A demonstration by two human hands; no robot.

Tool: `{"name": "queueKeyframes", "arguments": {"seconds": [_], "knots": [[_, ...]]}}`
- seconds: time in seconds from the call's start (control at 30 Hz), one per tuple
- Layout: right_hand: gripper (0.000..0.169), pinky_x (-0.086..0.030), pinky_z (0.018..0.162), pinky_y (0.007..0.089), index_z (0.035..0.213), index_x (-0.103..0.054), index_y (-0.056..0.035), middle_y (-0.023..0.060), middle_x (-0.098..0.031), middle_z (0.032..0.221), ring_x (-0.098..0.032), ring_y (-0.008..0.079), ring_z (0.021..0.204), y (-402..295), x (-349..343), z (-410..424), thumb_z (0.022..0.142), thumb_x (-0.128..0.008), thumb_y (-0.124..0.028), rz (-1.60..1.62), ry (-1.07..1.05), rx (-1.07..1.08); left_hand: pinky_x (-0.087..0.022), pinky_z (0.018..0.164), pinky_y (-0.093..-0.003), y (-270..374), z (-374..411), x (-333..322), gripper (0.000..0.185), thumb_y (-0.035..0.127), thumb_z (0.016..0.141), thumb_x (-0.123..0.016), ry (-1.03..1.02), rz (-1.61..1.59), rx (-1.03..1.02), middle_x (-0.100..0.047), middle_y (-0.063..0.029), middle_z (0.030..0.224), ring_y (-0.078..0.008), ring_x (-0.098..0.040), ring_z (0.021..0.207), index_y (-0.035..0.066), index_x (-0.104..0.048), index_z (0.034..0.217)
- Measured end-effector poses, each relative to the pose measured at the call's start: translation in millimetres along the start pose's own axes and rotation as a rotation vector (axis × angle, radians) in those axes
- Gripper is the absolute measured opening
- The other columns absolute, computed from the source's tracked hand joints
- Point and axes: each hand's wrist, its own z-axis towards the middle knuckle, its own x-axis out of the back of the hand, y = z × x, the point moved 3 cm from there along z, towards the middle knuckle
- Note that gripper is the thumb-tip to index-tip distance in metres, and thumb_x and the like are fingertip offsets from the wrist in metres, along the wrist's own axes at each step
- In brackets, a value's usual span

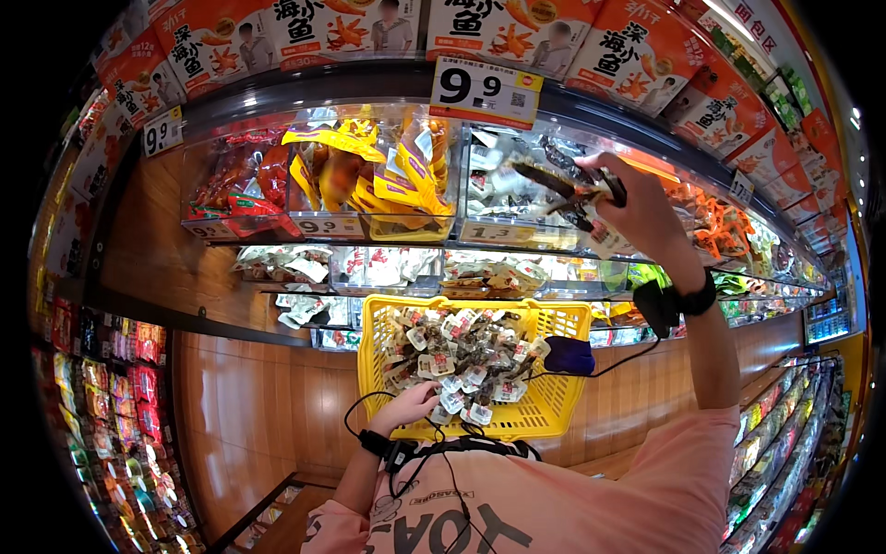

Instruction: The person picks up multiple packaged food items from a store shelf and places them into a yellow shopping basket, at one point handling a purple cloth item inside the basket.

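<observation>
My right hand [623, 197] grips several clear packets of dark snack food [554, 183], blurred by motion. It is raised over a clear plastic bin [498, 232] on the shelf, which holds more small packets with pale labels. In front of my body is a yellow plastic shopping basket [554, 415] heaped with small dark snack packets [450, 353]. My left hand [408, 405] reaches over the basket's near left side, its fingertips against the packets. Whether those fingers pinch one is hidden.
Left of that bin are yellow snack bags [408, 176] and red snack packs [242, 176]. Orange packets [713, 215] lie to the right. Lower shelves carry white packets [387, 266]. A dark blue pouch [569, 355] with a cable sits at the basket's right side.
</observation>
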Motion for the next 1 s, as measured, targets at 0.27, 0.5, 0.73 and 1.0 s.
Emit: {"name": "queueKeyframes", "arguments": {"seconds": [0.27, 0.5, 0.73, 1.0], "knots": [[0.054, -0.055, 0.067, 0.0272, 0.128, -0.057, -0.0063, 0.0107, -0.074, 0.093, -0.07, 0.0138, 0.072, -27, 11, -56, 0.077, -0.057, 0.011, 0.137, 0.068, 0.099, -0.051, 0.077, -0.032, -3, 3, -1, 0.045, 0.027, 0.099, -0.054, 0.004, 0.011, -0.001, -0.066, -0.0133, 0.103, -0.0201, -0.063, 0.089, 0.0, -0.051, 0.134], [0.052, -0.055, 0.072, 0.0263, 0.118, -0.069, -0.0095, 0.0127, -0.071, 0.115, -0.071, 0.0166, 0.093, -19, -15, -115, 0.071, -0.077, 0.009, 0.236, 0.1, 0.099, -0.052, 0.079, -0.0349, 14, 0, 3, 0.045, 0.029, 0.098, -0.054, -0.02, 0.064, 0.057, -0.067, -0.0161, 0.106, -0.0264, -0.065, 0.091, 0.0, -0.052, 0.133], [0.063, -0.057, 0.079, 0.0348, 0.125, -0.066, -0.0177, 0.0157, -0.06, 0.132, -0.067, 0.0325, 0.101, 6, -109, -145, 0.068, -0.076, 0.006, 0.509, -0.286, 0.169, -0.051, 0.084, -0.0386, 8, 1, 1, 0.048, 0.03, 0.097, -0.052, 0.002, 0.035, 0.026, -0.066, -0.0224, 0.113, -0.0319, -0.066, 0.096, -0.002, -0.052, 0.133], [0.044, -0.047, 0.099, 0.0407, 0.131, -0.061, -0.0198, 0.0153, -0.051, 0.142, -0.057, 0.0351, 0.12, 38, -211, -143, 0.088, -0.071, -0.016, 0.443, -0.396, 0.217, -0.051, 0.083, -0.0345, -5, 1, -6, 0.045, 0.025, 0.099, -0.052, 0.021, 0.021, -0.019, -0.066, -0.0158, 0.107, -0.0227, -0.064, 0.095, 0.0, -0.05, 0.136]]}}
